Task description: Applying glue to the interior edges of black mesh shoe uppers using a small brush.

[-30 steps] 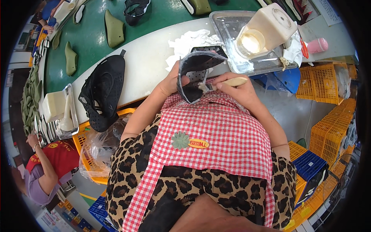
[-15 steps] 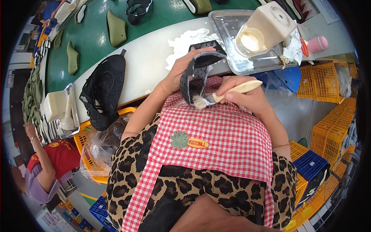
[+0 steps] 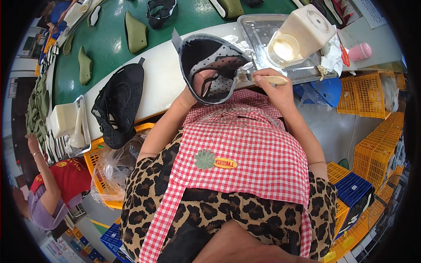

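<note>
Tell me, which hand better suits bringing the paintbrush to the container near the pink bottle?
Probably the right hand: it grips the paintbrush and is nearer that plastic container; the left hand holds the perforated shoe upper.

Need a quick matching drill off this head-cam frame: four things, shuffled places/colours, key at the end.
Things
1. Wooden-handled brush
2. Black shoe upper at the picture's centre
3. Pink bottle
4. Checked apron

Places and colours
A. Right of the clear tray
B. Red and white
C. In the right hand
D. Held by the left hand

Pairs: 1-C, 2-D, 3-A, 4-B
</note>
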The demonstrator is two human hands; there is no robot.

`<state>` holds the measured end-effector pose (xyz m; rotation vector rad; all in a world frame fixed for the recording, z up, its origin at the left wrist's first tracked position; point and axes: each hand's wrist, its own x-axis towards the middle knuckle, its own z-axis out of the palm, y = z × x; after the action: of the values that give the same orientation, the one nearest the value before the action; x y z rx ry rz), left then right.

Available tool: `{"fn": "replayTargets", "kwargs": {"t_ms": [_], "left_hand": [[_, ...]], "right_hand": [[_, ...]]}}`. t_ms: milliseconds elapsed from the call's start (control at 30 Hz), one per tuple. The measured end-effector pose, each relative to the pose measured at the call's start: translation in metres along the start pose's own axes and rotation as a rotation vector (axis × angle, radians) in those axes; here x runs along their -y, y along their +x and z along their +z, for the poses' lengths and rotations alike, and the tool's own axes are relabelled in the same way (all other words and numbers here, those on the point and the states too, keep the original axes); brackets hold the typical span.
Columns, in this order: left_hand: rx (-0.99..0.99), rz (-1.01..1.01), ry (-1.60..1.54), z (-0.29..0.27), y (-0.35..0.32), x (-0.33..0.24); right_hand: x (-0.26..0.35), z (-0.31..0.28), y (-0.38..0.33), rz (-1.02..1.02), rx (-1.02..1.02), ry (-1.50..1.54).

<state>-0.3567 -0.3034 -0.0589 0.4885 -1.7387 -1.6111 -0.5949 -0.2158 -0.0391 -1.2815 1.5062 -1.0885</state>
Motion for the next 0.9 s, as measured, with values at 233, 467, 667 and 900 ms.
{"fn": "replayTargets", "kwargs": {"t_ms": [233,467,667,900], "left_hand": [[0.191,-0.064,-0.049,-0.002,0.006,-0.003],[0.076,-0.040,-0.108,0.003,0.004,0.000],[0.044,-0.003,-0.183,0.007,0.006,-0.005],[0.091,0.103,0.305,-0.017,0.013,-0.018]], "right_hand": [[-0.001,0.022,0.011,-0.344,-0.162,-0.122],[-0.014,0.027,0.008,-0.285,-0.095,-0.288],[-0.009,0.022,-0.002,-0.014,0.009,-0.074],[0.028,-0.018,-0.019,0.123,0.068,0.328]]}}
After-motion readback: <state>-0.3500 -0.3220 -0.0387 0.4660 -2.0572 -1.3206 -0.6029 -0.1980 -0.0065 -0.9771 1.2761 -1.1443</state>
